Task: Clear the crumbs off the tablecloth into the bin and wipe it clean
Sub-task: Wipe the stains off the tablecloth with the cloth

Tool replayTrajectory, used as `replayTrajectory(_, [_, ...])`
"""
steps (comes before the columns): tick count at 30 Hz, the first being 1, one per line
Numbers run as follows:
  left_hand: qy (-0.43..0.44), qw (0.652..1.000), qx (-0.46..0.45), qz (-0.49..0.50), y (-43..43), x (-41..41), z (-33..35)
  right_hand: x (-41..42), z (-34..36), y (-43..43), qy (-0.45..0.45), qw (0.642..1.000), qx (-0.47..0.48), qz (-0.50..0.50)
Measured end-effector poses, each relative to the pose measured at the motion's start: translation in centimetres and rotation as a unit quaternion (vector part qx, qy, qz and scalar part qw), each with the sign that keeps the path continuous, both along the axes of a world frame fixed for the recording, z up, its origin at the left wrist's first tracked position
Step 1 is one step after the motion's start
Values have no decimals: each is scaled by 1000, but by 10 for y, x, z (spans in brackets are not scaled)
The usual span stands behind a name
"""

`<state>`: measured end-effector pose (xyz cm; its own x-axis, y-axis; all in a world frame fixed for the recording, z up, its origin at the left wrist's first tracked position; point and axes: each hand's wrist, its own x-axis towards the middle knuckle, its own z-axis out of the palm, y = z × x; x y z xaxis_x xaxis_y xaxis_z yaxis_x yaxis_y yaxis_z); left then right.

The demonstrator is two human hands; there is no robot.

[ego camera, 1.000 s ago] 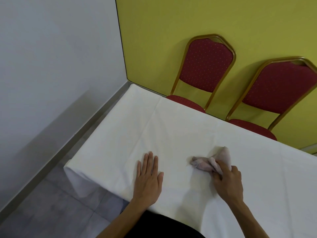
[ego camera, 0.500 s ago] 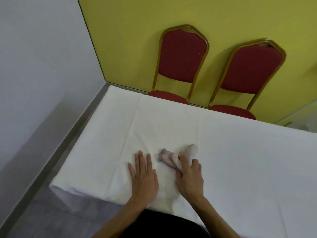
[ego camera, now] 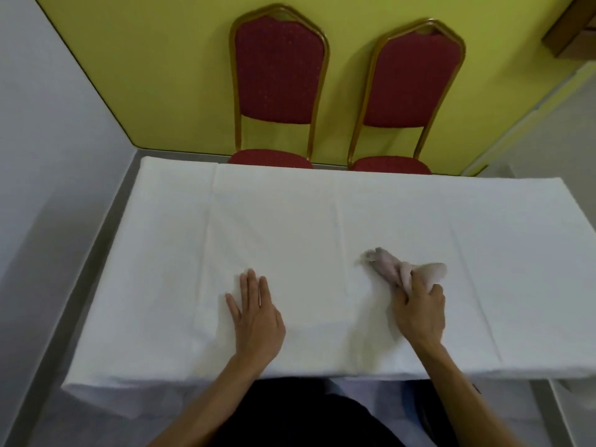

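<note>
A white tablecloth (ego camera: pixel 290 221) covers the table in front of me. My left hand (ego camera: pixel 256 317) lies flat on it, palm down, fingers together, near the front edge left of centre. My right hand (ego camera: pixel 419 304) grips a crumpled pale pink cloth (ego camera: pixel 390 267), which is pressed on the tablecloth right of centre, its loose end pointing up and left. I see no crumbs on the tablecloth, and no bin is in view.
Two red padded chairs with gold frames (ego camera: pixel 279 85) (ego camera: pixel 409 91) stand at the far side of the table against a yellow wall. A grey-white wall and grey floor (ego camera: pixel 48 398) run along the left. A wooden piece (ego camera: pixel 577 24) shows at the top right.
My right hand has swept the pink cloth from beside my left hand out to the right. The left hand stays flat on the tablecloth. My view has swung right, squaring up with the table.
</note>
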<state>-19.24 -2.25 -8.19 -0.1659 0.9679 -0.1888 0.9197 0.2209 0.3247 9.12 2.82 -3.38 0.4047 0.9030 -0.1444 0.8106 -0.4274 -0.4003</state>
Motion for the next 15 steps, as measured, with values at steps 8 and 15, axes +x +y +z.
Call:
replayTrajectory(8, [-13,988,8,-157,3,49,-7,-115,-5,-75,85,985,-32,149])
replayTrajectory(15, [17,984,33,-173,1,43,-15,-25,-7,-66,-50,989,-21,139])
